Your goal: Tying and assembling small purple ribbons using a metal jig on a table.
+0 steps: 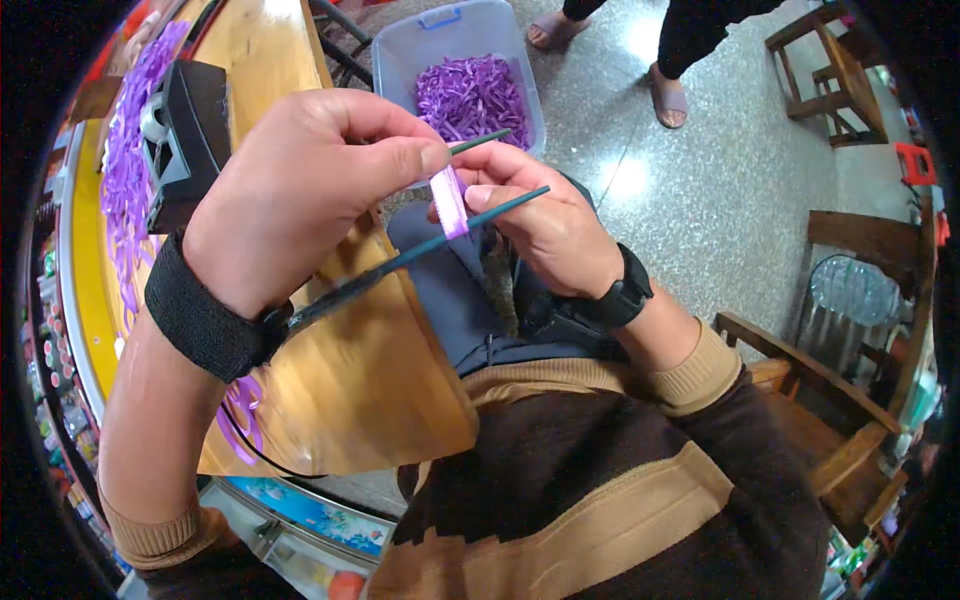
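Observation:
A short strip of shiny purple ribbon (449,203) lies across a slim dark green rod (500,208) in front of my lap. My left hand (320,165) pinches the ribbon's upper end between thumb and forefinger. Close to its right, my right hand (550,225) is closed with thumb against fingers on the ribbon's side; its fingertips are partly hidden. A second green rod tip (482,142) sticks out beyond the left fingertips. The lower rod runs back, darker and thicker, under my left wrist, where its end is hidden.
A wooden table (370,390) lies at left, with a black device (190,130) and purple ribbon strands (130,180). Beyond my hands, a clear plastic bin (395,60) holds many purple ribbon pieces (470,95). Another person's feet (668,95) stand nearby. Wooden chairs (850,470) are at right.

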A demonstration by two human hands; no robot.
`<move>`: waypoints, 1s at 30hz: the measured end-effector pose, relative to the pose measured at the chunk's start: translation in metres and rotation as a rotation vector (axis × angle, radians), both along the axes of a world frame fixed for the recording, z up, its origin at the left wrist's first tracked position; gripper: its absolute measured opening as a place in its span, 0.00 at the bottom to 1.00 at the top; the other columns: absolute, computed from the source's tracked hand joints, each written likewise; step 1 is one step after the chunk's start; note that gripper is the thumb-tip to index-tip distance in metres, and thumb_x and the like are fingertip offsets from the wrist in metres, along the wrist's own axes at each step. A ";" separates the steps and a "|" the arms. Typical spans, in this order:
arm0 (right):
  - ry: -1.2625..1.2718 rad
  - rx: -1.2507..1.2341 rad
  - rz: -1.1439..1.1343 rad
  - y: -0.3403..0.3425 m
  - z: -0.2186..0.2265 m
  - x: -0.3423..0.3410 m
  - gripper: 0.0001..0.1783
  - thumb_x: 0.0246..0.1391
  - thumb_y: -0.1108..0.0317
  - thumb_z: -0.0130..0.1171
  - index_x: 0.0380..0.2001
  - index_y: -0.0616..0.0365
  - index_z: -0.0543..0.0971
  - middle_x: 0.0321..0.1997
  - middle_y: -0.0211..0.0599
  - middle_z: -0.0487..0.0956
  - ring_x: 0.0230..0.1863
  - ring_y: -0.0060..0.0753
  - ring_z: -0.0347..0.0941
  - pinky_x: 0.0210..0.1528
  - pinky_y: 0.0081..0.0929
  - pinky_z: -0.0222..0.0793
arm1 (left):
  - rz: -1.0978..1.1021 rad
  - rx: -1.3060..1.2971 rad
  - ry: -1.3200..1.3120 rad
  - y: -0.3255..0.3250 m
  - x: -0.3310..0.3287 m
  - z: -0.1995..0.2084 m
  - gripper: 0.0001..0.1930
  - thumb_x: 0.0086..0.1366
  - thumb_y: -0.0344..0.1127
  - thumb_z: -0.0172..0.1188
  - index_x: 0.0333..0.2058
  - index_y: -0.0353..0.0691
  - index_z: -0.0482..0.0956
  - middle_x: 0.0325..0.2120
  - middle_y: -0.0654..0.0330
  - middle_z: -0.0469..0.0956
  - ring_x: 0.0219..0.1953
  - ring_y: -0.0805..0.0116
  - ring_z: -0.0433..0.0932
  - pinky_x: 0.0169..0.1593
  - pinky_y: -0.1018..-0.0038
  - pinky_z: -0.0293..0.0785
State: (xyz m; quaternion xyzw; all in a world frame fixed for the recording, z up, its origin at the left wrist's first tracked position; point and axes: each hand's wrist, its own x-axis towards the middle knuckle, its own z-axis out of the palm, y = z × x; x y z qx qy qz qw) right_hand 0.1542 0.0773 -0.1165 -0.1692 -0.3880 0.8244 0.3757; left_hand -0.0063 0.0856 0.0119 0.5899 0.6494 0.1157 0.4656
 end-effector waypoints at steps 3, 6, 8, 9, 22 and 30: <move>-0.009 -0.071 0.036 -0.008 0.005 0.003 0.18 0.54 0.68 0.47 0.48 0.63 0.66 0.41 0.31 0.72 0.42 0.21 0.68 0.47 0.18 0.62 | -0.009 0.007 0.026 0.000 -0.001 0.001 0.11 0.55 0.37 0.59 0.32 0.33 0.78 0.25 0.66 0.75 0.29 0.81 0.70 0.34 0.84 0.65; -0.080 0.067 -0.045 -0.018 0.007 -0.001 0.17 0.55 0.68 0.47 0.47 0.62 0.66 0.40 0.27 0.71 0.39 0.17 0.67 0.45 0.16 0.62 | -0.035 0.028 0.048 0.000 0.001 0.003 0.11 0.56 0.36 0.59 0.33 0.33 0.78 0.25 0.66 0.75 0.29 0.81 0.70 0.33 0.84 0.65; -0.028 0.102 -0.117 -0.026 0.007 -0.005 0.16 0.56 0.67 0.47 0.47 0.61 0.66 0.38 0.24 0.70 0.36 0.13 0.65 0.41 0.13 0.61 | -0.042 0.041 0.032 0.001 0.002 0.003 0.11 0.56 0.36 0.59 0.33 0.34 0.78 0.24 0.67 0.75 0.28 0.82 0.70 0.33 0.84 0.65; -0.018 0.168 -0.150 -0.030 0.007 -0.006 0.17 0.57 0.67 0.47 0.48 0.61 0.65 0.36 0.23 0.70 0.33 0.12 0.63 0.36 0.11 0.60 | -0.013 0.005 0.028 0.000 0.002 0.003 0.11 0.56 0.37 0.59 0.33 0.34 0.78 0.24 0.67 0.75 0.28 0.82 0.70 0.32 0.85 0.65; -0.319 0.128 -0.332 -0.056 0.016 -0.013 0.12 0.58 0.65 0.46 0.38 0.60 0.74 0.25 0.23 0.72 0.26 0.12 0.62 0.31 0.11 0.59 | 0.042 -0.066 0.029 0.000 0.001 0.001 0.10 0.56 0.36 0.59 0.32 0.35 0.77 0.23 0.69 0.74 0.26 0.84 0.69 0.30 0.86 0.64; -0.383 0.098 -0.291 -0.061 0.036 0.000 0.12 0.57 0.65 0.47 0.35 0.61 0.76 0.27 0.26 0.74 0.30 0.13 0.66 0.33 0.12 0.60 | -0.017 0.027 0.008 -0.001 -0.001 -0.004 0.10 0.56 0.35 0.59 0.33 0.34 0.77 0.25 0.68 0.75 0.29 0.82 0.70 0.35 0.85 0.65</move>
